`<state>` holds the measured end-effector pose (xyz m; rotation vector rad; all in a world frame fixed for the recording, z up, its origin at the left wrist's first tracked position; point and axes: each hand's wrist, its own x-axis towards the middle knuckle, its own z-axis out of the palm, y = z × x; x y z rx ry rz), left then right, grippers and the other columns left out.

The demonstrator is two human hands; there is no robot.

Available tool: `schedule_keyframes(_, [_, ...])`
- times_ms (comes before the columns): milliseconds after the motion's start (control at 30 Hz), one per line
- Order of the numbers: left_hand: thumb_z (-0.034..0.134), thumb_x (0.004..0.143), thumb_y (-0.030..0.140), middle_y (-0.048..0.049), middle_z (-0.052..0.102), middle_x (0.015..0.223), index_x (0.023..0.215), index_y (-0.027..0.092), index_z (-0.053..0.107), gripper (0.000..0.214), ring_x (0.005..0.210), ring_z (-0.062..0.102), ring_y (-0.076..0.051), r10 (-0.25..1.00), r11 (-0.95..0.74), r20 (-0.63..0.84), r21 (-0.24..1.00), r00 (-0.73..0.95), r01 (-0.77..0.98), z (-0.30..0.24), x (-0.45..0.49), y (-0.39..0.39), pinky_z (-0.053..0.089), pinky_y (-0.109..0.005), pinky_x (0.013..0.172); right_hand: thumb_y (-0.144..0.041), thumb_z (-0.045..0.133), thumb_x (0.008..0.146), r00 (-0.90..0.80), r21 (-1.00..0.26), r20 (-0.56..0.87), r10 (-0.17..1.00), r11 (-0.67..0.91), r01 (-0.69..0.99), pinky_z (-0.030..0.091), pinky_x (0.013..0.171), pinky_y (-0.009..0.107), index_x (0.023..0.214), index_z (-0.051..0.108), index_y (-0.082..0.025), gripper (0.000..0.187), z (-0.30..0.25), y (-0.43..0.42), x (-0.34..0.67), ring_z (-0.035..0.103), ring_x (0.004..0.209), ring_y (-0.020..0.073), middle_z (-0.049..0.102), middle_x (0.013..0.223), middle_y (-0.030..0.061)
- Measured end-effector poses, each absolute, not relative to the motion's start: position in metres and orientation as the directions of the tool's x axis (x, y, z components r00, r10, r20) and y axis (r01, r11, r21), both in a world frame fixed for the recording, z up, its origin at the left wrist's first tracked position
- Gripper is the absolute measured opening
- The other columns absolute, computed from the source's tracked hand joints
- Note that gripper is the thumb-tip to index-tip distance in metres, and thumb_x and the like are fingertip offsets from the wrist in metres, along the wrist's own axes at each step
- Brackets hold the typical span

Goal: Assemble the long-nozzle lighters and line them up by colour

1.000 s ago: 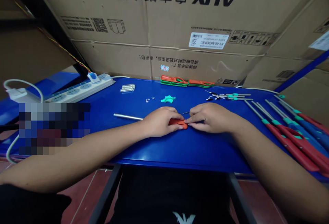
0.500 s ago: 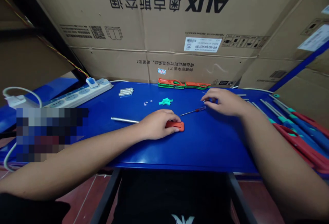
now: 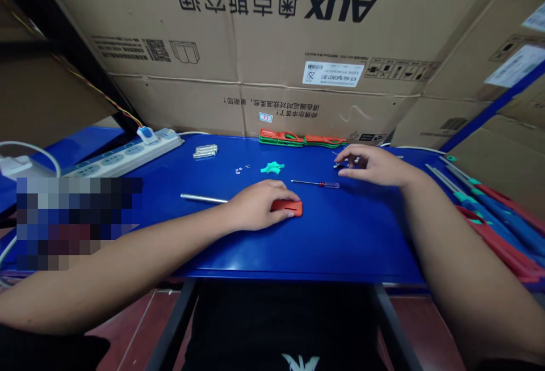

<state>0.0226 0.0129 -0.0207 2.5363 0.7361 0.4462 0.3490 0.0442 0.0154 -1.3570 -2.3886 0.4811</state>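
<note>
My left hand (image 3: pixel 258 203) lies curled over a red plastic handle piece (image 3: pixel 289 207) on the blue table (image 3: pixel 332 235), pressing it down; a thin metal rod (image 3: pixel 200 197) sticks out to its left. My right hand (image 3: pixel 374 165) reaches to the back right, its fingertips pinched at small metal parts (image 3: pixel 340 162) lying there. What the fingers hold is too small to name. A small screwdriver with a red grip (image 3: pixel 317 183) rests loose on the table between the two hands.
A teal plastic piece (image 3: pixel 272 167), tiny bits (image 3: pixel 240 169) and short metal tubes (image 3: pixel 205 151) lie at the back. Red and green handle shells (image 3: pixel 298 138) sit by the cardboard boxes (image 3: pixel 272 47). A power strip (image 3: pixel 123 154) is left; several long-nosed lighters (image 3: pixel 489 212) lie right.
My right hand left the red handle, laid the small screwdriver on the table and moved to the back right. My left hand stayed on the red piece.
</note>
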Motion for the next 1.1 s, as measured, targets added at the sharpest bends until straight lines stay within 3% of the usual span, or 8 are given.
schedule_keyframes(133, [0.063, 0.093, 0.039, -0.0079, 0.069, 0.110, 0.122, 0.022, 0.070, 0.034, 0.100, 0.063, -0.022, 0.571, -0.747, 0.166, 0.510, 0.804, 0.426, -0.020, 0.022, 0.013, 0.049, -0.037, 0.090, -0.057, 0.075, 0.072, -0.508, -0.364, -0.055, 0.859, 0.457, 0.812, 0.049, 0.068, 0.031, 0.097, 0.072, -0.020, 0.045, 0.008, 0.044, 0.334, 0.060, 0.076, 0.0175, 0.067, 0.093, 0.0053])
schedule_keyframes(300, [0.062, 0.093, 0.037, -0.0082, 0.069, 0.110, 0.122, 0.022, 0.069, 0.033, 0.102, 0.063, -0.022, 0.563, -0.761, 0.169, 0.486, 0.809, 0.429, -0.020, 0.023, 0.012, 0.049, -0.037, 0.092, -0.044, 0.072, 0.075, -0.453, -0.389, -0.090, 0.887, 0.387, 0.836, 0.047, 0.063, 0.029, 0.088, 0.072, -0.020, 0.027, 0.004, 0.045, 0.323, 0.062, 0.070, 0.0155, 0.069, 0.083, 0.0026])
schedule_keyframes(367, [0.062, 0.093, 0.036, -0.0083, 0.069, 0.109, 0.121, 0.021, 0.069, 0.033, 0.101, 0.062, -0.022, 0.560, -0.765, 0.171, 0.483, 0.811, 0.426, -0.020, 0.023, 0.012, 0.048, -0.037, 0.091, -0.045, 0.074, 0.075, -0.428, -0.519, -0.063, 0.901, 0.337, 0.785, 0.050, 0.067, 0.030, 0.089, 0.071, -0.020, 0.028, 0.009, 0.042, 0.325, 0.065, 0.075, 0.0170, 0.072, 0.084, 0.0028])
schedule_keyframes(467, [0.062, 0.093, 0.036, -0.0085, 0.068, 0.108, 0.121, 0.021, 0.069, 0.033, 0.100, 0.062, -0.023, 0.558, -0.766, 0.166, 0.481, 0.813, 0.427, -0.019, 0.023, 0.012, 0.048, -0.038, 0.091, -0.044, 0.079, 0.073, -0.397, -0.764, 0.078, 0.914, 0.311, 0.566, 0.055, 0.079, 0.033, 0.090, 0.071, -0.021, 0.030, 0.018, 0.037, 0.328, 0.071, 0.086, 0.0192, 0.076, 0.092, 0.0041])
schedule_keyframes(567, [0.062, 0.093, 0.035, -0.0087, 0.068, 0.108, 0.121, 0.020, 0.069, 0.033, 0.101, 0.062, -0.023, 0.555, -0.767, 0.168, 0.481, 0.814, 0.424, -0.020, 0.023, 0.012, 0.048, -0.038, 0.092, -0.039, 0.083, 0.073, -0.369, -0.879, 0.209, 0.906, 0.340, 0.336, 0.058, 0.083, 0.035, 0.097, 0.073, -0.021, 0.032, 0.022, 0.030, 0.323, 0.074, 0.088, 0.0198, 0.078, 0.093, 0.0045])
schedule_keyframes(767, [0.062, 0.093, 0.036, -0.0084, 0.068, 0.107, 0.122, 0.020, 0.069, 0.033, 0.099, 0.062, -0.022, 0.553, -0.770, 0.177, 0.483, 0.814, 0.417, -0.021, 0.023, 0.013, 0.048, -0.036, 0.091, -0.034, 0.078, 0.084, -0.432, -0.911, 0.333, 0.838, 0.404, 0.081, 0.062, 0.080, 0.034, 0.112, 0.072, -0.023, 0.030, 0.017, 0.013, 0.290, 0.076, 0.093, 0.0213, 0.077, 0.103, 0.0054])
schedule_keyframes(1100, [0.062, 0.094, 0.036, -0.0078, 0.068, 0.106, 0.123, 0.021, 0.069, 0.034, 0.099, 0.062, -0.021, 0.549, -0.773, 0.188, 0.486, 0.815, 0.409, -0.023, 0.022, 0.014, 0.048, -0.036, 0.091, -0.033, 0.075, 0.087, -0.466, -0.900, 0.358, 0.810, 0.432, 0.060, 0.062, 0.083, 0.035, 0.116, 0.073, -0.024, 0.031, 0.015, 0.008, 0.282, 0.075, 0.095, 0.0217, 0.077, 0.104, 0.0068])
